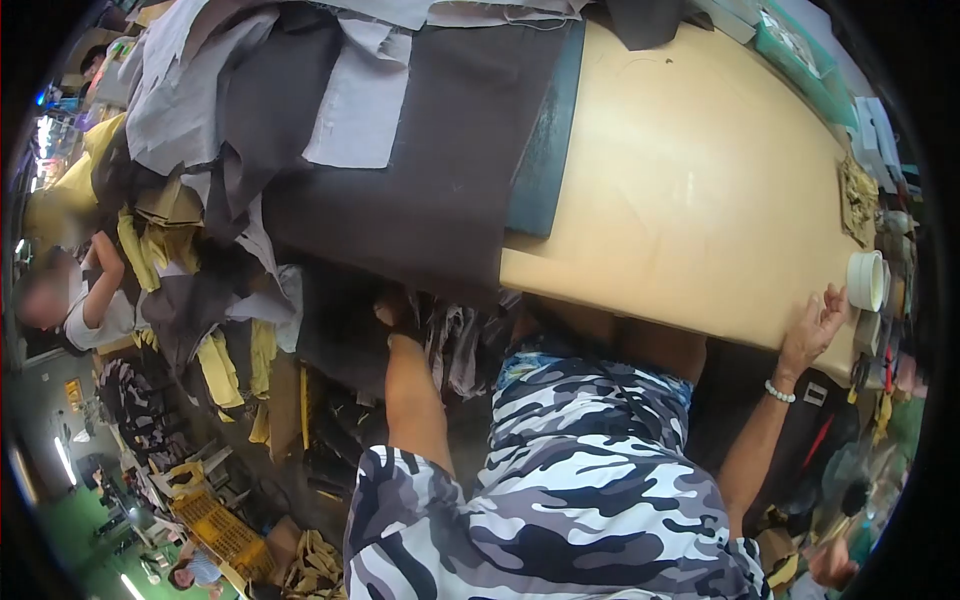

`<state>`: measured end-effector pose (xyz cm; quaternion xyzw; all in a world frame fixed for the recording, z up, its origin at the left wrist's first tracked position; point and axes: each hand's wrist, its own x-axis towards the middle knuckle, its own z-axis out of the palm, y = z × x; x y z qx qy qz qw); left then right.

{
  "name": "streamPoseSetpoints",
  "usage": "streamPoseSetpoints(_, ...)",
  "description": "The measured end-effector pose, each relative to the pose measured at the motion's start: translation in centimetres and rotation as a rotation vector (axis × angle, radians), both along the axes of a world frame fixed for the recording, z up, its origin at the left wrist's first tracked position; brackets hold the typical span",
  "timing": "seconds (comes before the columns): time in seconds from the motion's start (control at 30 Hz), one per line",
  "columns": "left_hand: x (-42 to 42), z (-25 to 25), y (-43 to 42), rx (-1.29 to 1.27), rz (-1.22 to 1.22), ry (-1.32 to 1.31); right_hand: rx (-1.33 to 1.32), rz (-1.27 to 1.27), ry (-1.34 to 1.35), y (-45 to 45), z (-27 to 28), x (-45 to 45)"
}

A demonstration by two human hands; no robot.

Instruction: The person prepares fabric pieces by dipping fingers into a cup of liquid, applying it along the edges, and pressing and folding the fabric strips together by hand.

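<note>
My left hand [394, 309] is low beside the table's front edge, in shadow among dark cloth. Its fingers are mostly hidden, so I cannot tell whether it grips any of the cloth. My right hand [817, 325], with a bead bracelet on the wrist, is at the table's right front corner. Its fingers are apart and slightly bent, and nothing shows in them. Close beside its fingertips is a white round container [864, 281]. A large dark brown cloth [430, 200] covers the table's left half, and a pale grey piece [362, 110] lies on it.
Bare tan tabletop [690, 190] extends right of a dark green board [548, 160]. A green tray [800, 50] is at the far right edge. To the left, a person [95, 295] is beside hanging yellow and grey fabric pieces [218, 370]. A yellow crate [222, 532] stands at lower left.
</note>
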<state>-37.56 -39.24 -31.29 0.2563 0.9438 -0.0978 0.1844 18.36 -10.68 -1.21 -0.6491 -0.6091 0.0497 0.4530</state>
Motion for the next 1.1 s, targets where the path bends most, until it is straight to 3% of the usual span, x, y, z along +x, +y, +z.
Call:
streamPoseSetpoints(0.07, 2.7, 7.8, -0.3, -0.184, -0.055, 0.189, 0.012, 0.018, 0.023, 0.1, -0.1, 0.1)
streamPoseSetpoints(0.17, -0.2, 4.6, -6.7, 1.486, 1.173, -0.273, 0.033, 0.043, 0.017, 0.1, -0.2, 0.4)
streamPoseSetpoints(0.27, -0.6, 10.6, -9.0, 1.544, 1.274, -0.184, 0.044, 0.049, 0.032, -0.1, 0.0, 0.1)
streamPoseSetpoints(0.4, -0.9, 22.7, -10.1, 1.802, 1.048, -0.132, 0.084, 0.086, 0.119, -0.1, -0.3, 0.0)
streamPoseSetpoints(0.53, 2.2, 37.8, -6.2, 1.456, -0.036, 0.446, 0.099, 0.088, 0.138, -0.1, -0.2, -0.3)
streamPoseSetpoints(0.63, 1.8, 47.8, 1.4, 2.121, 0.324, -0.041, 0.112, 0.081, 0.233, -0.2, -0.4, -0.5)
streamPoseSetpoints(0.73, 4.9, 52.1, 11.8, 2.332, 0.081, -0.365, 0.122, 0.031, 0.119, -0.6, 0.1, -0.8)
streamPoseSetpoints(0.83, 11.7, 49.5, 23.0, 2.16, -0.289, -0.654, 0.12, -0.014, 0.119, -1.0, 0.5, -1.3)
streamPoseSetpoints(0.93, 21.4, 43.8, 30.7, 1.675, -0.871, -0.824, 0.17, 0.011, 0.22, -1.1, 0.3, -1.4)
streamPoseSetpoints(1.0, 26.3, 39.4, 31.5, 1.166, -1.217, -0.861, 0.14, 0.015, 0.319, -1.3, 0.7, -1.7)
streamPoseSetpoints(1.03, 27.7, 39.0, 31.5, 0.548, -1.299, -0.74, 0.12, 0.022, 0.369, -1.4, 0.9, -1.8)
streamPoseSetpoints(1.07, 28.1, 36.4, 30.4, 0.536, -1.456, -0.606, 0.122, 0.044, 0.4, -1.4, 0.8, -1.8)
streamPoseSetpoints(1.1, 28.1, 34.5, 29.4, 0.744, -1.478, -0.547, 0.125, 0.066, 0.431, -1.3, 0.7, -1.7)
